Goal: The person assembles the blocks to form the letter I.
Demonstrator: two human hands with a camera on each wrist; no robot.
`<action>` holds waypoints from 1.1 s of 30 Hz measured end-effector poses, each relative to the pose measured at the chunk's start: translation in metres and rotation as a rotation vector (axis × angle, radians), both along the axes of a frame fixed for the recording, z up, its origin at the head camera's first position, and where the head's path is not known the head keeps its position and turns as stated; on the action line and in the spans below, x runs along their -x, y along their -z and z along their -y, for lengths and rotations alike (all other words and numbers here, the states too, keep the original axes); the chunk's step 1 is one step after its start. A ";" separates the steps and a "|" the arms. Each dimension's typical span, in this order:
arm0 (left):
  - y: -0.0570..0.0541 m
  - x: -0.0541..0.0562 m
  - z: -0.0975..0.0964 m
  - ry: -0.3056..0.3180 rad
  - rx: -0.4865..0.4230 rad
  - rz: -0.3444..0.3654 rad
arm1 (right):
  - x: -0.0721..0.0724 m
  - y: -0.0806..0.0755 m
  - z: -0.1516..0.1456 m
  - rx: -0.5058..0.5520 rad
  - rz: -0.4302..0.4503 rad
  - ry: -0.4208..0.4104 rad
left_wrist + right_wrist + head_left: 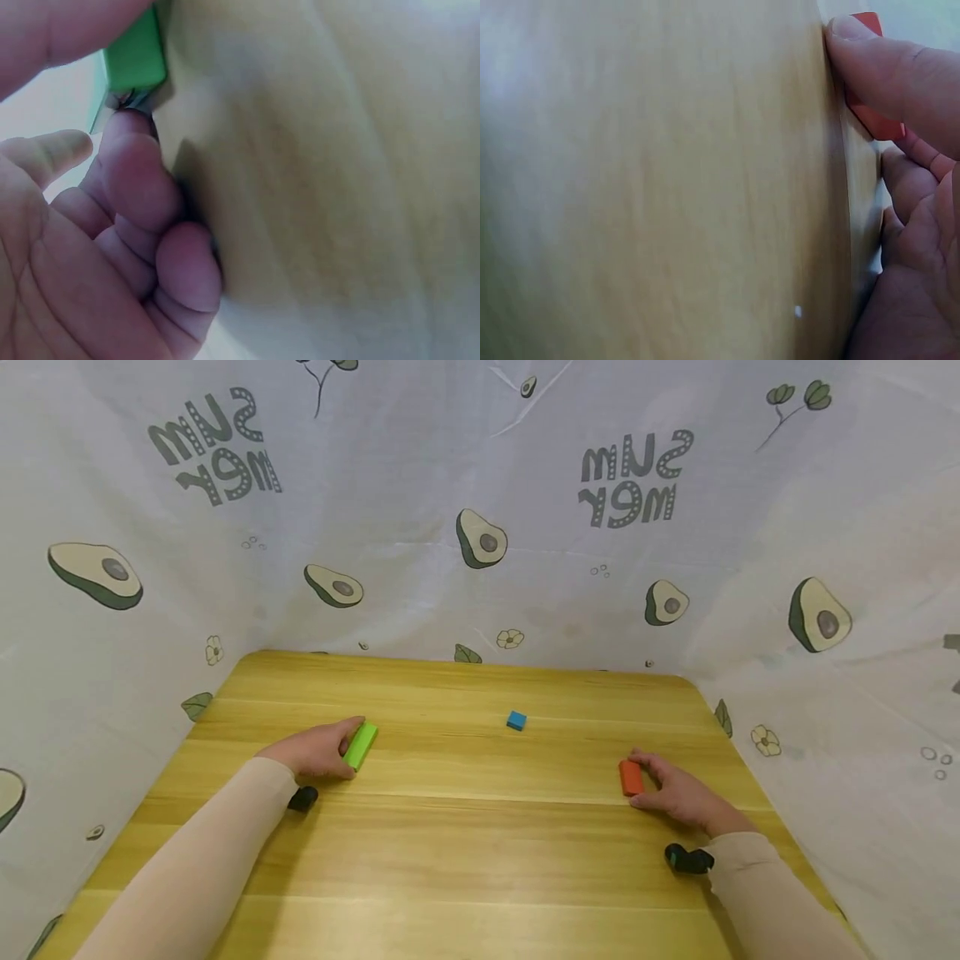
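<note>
On the left side of the table my left hand [321,750] grips a long bright green block [362,747] by its two ends, thumb at the near end and fingers at the far one. The left wrist view shows one end of the green block [136,60] between thumb and fingers, with the other fingers curled near the wood. At the right, my right hand [678,792] pinches a shorter red block [632,778] between thumb and fingers. In the right wrist view the thumb covers the middle of the red block [876,120]. A small blue block [517,720] lies between the hands, farther back.
The wooden table [450,852] has rounded far corners. A white cloth [405,527] printed with avocados and lettering hangs behind it and along both sides. Black wrist cameras stick out at the left cuff [272,772] and the right cuff [738,847].
</note>
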State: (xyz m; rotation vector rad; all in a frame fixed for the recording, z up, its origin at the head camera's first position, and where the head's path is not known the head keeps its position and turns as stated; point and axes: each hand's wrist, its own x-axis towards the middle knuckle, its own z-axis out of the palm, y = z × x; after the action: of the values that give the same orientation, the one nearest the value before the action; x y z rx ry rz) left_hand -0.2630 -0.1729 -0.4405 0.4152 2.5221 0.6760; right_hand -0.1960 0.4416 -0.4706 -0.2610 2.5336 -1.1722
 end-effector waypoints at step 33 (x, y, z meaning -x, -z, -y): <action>0.008 0.007 0.012 -0.096 -0.191 -0.001 | -0.005 0.000 0.008 -0.067 -0.067 0.024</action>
State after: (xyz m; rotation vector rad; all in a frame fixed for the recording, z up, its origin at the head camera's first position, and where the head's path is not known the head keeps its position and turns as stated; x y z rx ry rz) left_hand -0.2699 -0.1851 -0.4486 0.3619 2.4996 0.9585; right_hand -0.1913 0.4337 -0.4708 -0.2585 2.6356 -1.1022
